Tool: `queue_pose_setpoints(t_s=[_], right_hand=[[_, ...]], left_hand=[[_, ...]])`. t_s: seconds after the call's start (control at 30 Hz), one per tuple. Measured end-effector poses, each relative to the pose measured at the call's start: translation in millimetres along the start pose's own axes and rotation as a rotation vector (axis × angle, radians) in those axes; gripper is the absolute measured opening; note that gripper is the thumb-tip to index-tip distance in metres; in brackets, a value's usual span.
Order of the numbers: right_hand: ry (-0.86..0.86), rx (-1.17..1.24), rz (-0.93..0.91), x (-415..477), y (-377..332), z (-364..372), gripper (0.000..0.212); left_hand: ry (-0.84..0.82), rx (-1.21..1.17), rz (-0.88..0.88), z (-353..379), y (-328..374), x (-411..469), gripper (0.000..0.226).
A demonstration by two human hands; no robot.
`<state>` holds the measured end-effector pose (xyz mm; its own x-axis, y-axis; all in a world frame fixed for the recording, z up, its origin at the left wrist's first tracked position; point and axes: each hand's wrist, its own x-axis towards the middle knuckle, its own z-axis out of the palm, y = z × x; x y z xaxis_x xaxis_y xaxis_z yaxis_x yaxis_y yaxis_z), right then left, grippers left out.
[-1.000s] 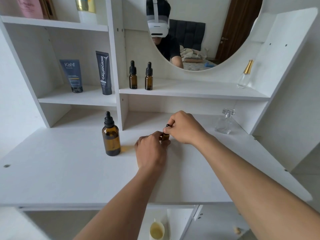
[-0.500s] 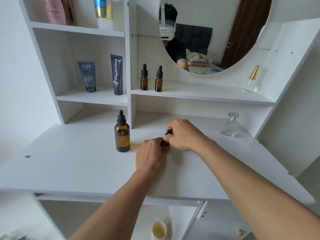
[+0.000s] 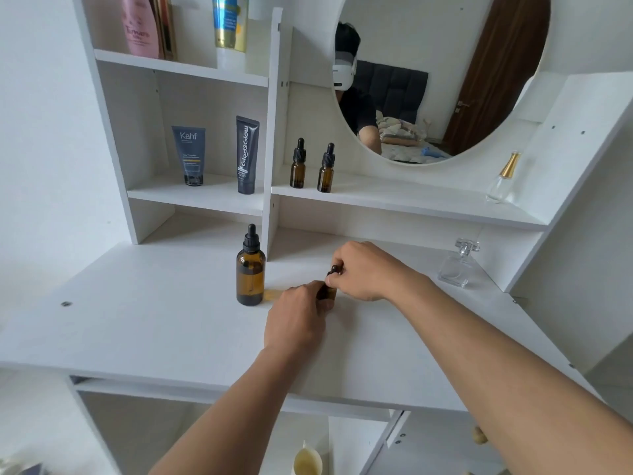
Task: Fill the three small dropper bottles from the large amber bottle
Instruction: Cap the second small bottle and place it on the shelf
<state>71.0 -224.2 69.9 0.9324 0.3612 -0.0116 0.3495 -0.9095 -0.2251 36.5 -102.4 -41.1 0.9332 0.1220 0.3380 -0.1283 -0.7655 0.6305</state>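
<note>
The large amber bottle (image 3: 250, 272) stands upright on the white desk (image 3: 154, 323) with its black dropper cap on. Just right of it a small amber dropper bottle (image 3: 329, 290) stands on the desk, mostly hidden by my hands. My left hand (image 3: 298, 317) grips its body. My right hand (image 3: 363, 270) pinches its black dropper cap (image 3: 333, 270) from above. Two more small dropper bottles, one on the left (image 3: 298, 165) and one on the right (image 3: 326, 169), stand capped on the middle shelf (image 3: 411, 197).
A clear perfume bottle (image 3: 459, 264) stands at the desk's right back corner, and another with a gold cap (image 3: 503, 178) on the shelf. Two tubes (image 3: 247, 156) stand in the left cubby. A round mirror (image 3: 445, 73) hangs above. A vertical divider (image 3: 270, 228) rises behind the large bottle.
Both hands have stayed on the small bottle. The camera has shifted, so the whole scene sits further right and lower in the frame.
</note>
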Motion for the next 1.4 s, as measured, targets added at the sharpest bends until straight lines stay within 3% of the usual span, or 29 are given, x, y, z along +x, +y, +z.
queue_pose_setpoints(t_s=[0.07,0.2,0.37,0.47,0.7,0.9,1.0,1.17,1.4], right_hand=[[-0.030,0.004,-0.029,-1.8,-3.2,-3.5,0.013],[-0.031,0.000,-0.076,-6.0,-7.6,-11.1,0.030],[0.058,0.030,-0.077,-10.0,-3.6,-31.9,0.021],[0.161,0.115,-0.038,-20.7,7.4,-38.7,0.006],[0.513,0.398,0.254,-60.6,30.7,38.7,0.011],[0.539,0.467,0.353,-66.5,20.9,97.0,0.007],[0.548,0.417,0.347,-62.1,20.9,100.9,0.010],[0.544,0.381,0.339,-63.7,21.6,104.3,0.031],[0.525,0.346,0.340,-66.8,18.6,102.1,0.031]], left_hand=[[-0.001,-0.006,0.001,0.2,-0.5,-0.5,0.006],[0.002,-0.029,0.010,-1.2,-1.1,-1.6,0.001],[0.015,-0.069,-0.001,-3.3,0.8,-2.6,0.006],[0.032,-0.081,-0.005,-4.5,2.1,-3.9,0.008],[0.040,-0.082,-0.008,-3.7,1.5,-3.5,0.013],[0.025,-0.068,-0.016,-7.5,4.7,-3.6,0.012],[0.022,-0.061,-0.023,-9.9,6.9,-5.2,0.016],[0.005,-0.044,-0.040,-12.5,11.9,-8.3,0.022],[-0.012,-0.036,-0.046,-13.7,13.0,-9.3,0.018]])
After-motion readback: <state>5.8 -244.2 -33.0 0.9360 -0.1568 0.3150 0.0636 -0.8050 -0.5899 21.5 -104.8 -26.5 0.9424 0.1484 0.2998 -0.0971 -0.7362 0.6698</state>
